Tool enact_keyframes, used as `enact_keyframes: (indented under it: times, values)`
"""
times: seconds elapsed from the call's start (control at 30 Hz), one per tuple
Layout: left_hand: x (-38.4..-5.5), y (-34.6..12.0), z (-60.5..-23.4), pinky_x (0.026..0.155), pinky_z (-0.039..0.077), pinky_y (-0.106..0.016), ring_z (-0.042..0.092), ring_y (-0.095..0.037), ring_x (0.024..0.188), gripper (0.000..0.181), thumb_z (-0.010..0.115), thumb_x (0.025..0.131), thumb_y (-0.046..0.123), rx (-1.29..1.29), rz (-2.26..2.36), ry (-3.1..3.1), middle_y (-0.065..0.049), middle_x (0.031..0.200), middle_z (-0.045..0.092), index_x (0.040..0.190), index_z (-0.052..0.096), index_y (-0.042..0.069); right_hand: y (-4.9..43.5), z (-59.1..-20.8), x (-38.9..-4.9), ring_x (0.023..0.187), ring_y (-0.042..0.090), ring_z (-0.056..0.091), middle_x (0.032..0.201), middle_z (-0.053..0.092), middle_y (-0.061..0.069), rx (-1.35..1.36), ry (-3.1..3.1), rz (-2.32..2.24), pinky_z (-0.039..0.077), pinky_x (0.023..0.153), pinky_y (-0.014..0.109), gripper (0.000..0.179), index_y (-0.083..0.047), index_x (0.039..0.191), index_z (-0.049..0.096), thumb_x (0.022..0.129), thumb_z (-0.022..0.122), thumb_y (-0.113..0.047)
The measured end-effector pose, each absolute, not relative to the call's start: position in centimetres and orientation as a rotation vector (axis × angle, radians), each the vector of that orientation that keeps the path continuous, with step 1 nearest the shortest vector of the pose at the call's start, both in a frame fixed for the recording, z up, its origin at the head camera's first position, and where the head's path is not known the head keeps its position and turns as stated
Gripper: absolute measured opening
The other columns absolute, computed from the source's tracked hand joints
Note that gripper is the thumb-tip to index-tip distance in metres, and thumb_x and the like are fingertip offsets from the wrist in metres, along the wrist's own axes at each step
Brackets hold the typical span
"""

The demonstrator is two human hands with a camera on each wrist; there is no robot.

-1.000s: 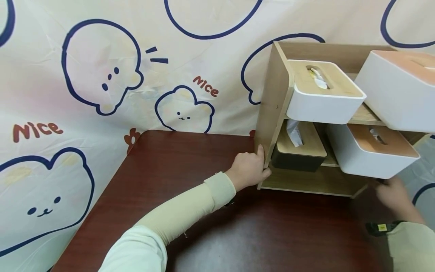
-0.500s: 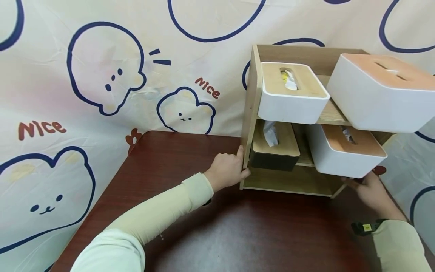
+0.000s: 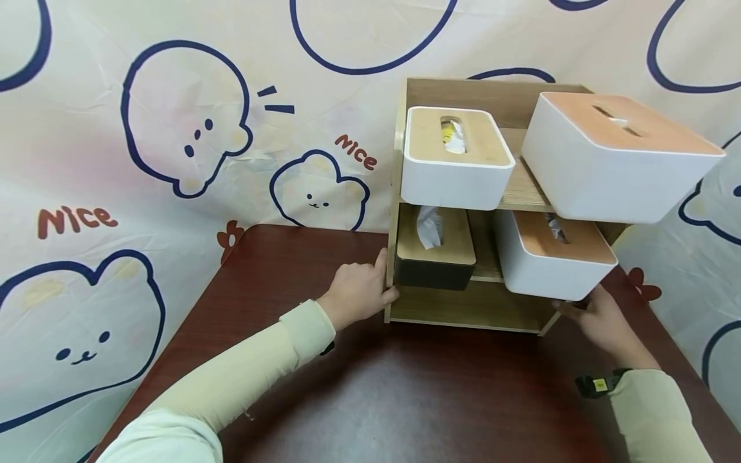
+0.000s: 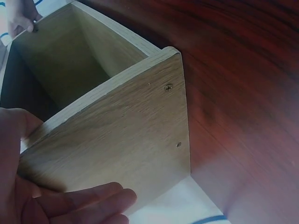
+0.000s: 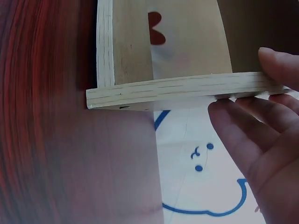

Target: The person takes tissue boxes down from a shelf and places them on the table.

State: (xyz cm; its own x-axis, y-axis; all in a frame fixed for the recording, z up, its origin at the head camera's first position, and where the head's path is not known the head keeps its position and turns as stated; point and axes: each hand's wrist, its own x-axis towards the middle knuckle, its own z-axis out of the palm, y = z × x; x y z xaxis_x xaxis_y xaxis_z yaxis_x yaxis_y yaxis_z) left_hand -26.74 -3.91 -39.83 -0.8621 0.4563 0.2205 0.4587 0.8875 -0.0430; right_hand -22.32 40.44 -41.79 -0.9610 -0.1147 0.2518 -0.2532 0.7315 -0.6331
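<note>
Shelf: upright on the worktop, squarely between the two hands, its boards running crosswise from one hand to the other – neither hand is nearer, as both touch it
Left hand: closed on the left side panel, low down, thumb inside, fingers outside
Right hand: closed on the right side panel, thumb inside, fingers outside
Boxes nearer the left hand: small white box above, dark box below
Boxes nearer the right hand: large white box above, low white box below – neither hand holds one
</note>
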Motion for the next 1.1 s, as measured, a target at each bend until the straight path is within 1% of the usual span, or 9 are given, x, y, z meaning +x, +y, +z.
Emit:
enact_keyframes:
  times: [0.1, 0.2, 0.27, 0.33, 0.47, 0.6, 0.8, 0.9, 1.1]
  values:
    - [-26.6, -4.9, -39.9, 0.035, 0.033, -0.029, 0.039, -0.011, 0.035, 0.078, 0.053, 0.091, 0.054, -0.676, -0.026, -2.832, 0.005, 0.045, 0.043, 0.146, 0.038, 0.002, 39.4, -41.8, -22.6, 0.097, 0.02, 0.046, 0.123, 0.049, 0.017, 0.293, -2.736, 1.025, 0.041, 0.069, 0.017, 0.059, 0.0, 0.14, 0.033, 0.095, 0.065, -0.019]
    - [-26.4, -5.8, -40.0, 0.034, 0.031, -0.028, 0.037, -0.01, 0.034, 0.077, 0.053, 0.091, 0.052, -0.678, -0.045, -2.841, 0.005, 0.045, 0.043, 0.146, 0.038, 0.0, 38.5, -42.0, -22.6, 0.092, 0.021, 0.048, 0.118, 0.051, 0.017, 0.308, -2.725, 1.021, 0.044, 0.065, 0.021, 0.056, 0.0, 0.137, 0.035, 0.095, 0.066, -0.019]
    - [-26.2, -6.5, -40.1, 0.034, 0.03, -0.027, 0.036, -0.009, 0.034, 0.076, 0.052, 0.092, 0.051, -0.674, -0.061, -2.844, 0.005, 0.045, 0.042, 0.145, 0.038, -0.001, 37.8, -42.0, -22.6, 0.093, 0.022, 0.05, 0.118, 0.051, 0.017, 0.304, -2.726, 1.041, 0.045, 0.064, 0.023, 0.057, -0.001, 0.138, 0.035, 0.095, 0.066, -0.021]
    - [-26.1, -7.2, -40.2, 0.034, 0.03, -0.028, 0.037, -0.01, 0.035, 0.075, 0.052, 0.093, 0.049, -0.666, -0.085, -2.85, 0.005, 0.045, 0.042, 0.145, 0.038, -0.002, 37.2, -42.0, -22.7, 0.095, 0.027, 0.052, 0.121, 0.051, 0.02, 0.312, -2.731, 1.062, 0.047, 0.064, 0.026, 0.06, 0.0, 0.14, 0.033, 0.095, 0.065, -0.023]
    - [-26.1, -8.5, -40.3, 0.034, 0.029, -0.029, 0.037, -0.011, 0.036, 0.074, 0.053, 0.093, 0.047, -0.635, -0.126, -2.859, 0.004, 0.045, 0.042, 0.145, 0.038, -0.003, 36.1, -41.9, -23.0, 0.104, 0.036, 0.055, 0.127, 0.051, 0.025, 0.296, -2.748, 1.086, 0.05, 0.071, 0.036, 0.067, 0.001, 0.145, 0.03, 0.095, 0.066, -0.025]
    - [-26.0, -9.5, -40.5, 0.035, 0.028, -0.029, 0.038, -0.012, 0.037, 0.073, 0.05, 0.093, 0.046, -0.615, -0.135, -2.86, 0.004, 0.045, 0.042, 0.146, 0.038, -0.003, 35.0, -41.9, -23.2, 0.103, 0.039, 0.057, 0.124, 0.053, 0.026, 0.294, -2.75, 1.076, 0.05, 0.073, 0.046, 0.067, 0.001, 0.145, 0.03, 0.094, 0.066, -0.023]
    - [-25.9, -10.7, -40.5, 0.035, 0.031, -0.031, 0.04, -0.013, 0.037, 0.066, 0.051, 0.092, 0.042, -0.601, -0.153, -2.839, 0.004, 0.045, 0.042, 0.143, 0.041, 0.001, 33.7, -42.2, -23.4, 0.102, 0.037, 0.058, 0.123, 0.054, 0.025, 0.296, -2.762, 1.146, 0.051, 0.073, 0.046, 0.068, -0.002, 0.148, 0.027, 0.096, 0.064, -0.025]
    - [-25.9, -11.4, -40.7, 0.034, 0.031, -0.032, 0.04, -0.014, 0.037, 0.06, 0.052, 0.092, 0.041, -0.589, -0.152, -2.808, 0.005, 0.044, 0.041, 0.138, 0.042, 0.005, 33.0, -42.4, -23.6, 0.106, 0.038, 0.058, 0.127, 0.054, 0.024, 0.296, -2.764, 1.202, 0.052, 0.076, 0.047, 0.07, -0.004, 0.15, 0.025, 0.096, 0.063, -0.027]
    - [-25.9, -13.0, -40.8, 0.035, 0.033, -0.033, 0.042, -0.015, 0.039, 0.04, 0.053, 0.091, 0.039, -0.562, -0.189, -2.762, 0.007, 0.045, 0.041, 0.117, 0.051, 0.009, 31.6, -42.2, -24.3, 0.11, 0.036, 0.058, 0.129, 0.055, 0.021, 0.332, -2.762, 1.256, 0.053, 0.08, 0.05, 0.075, -0.01, 0.153, 0.021, 0.095, 0.065, -0.028]
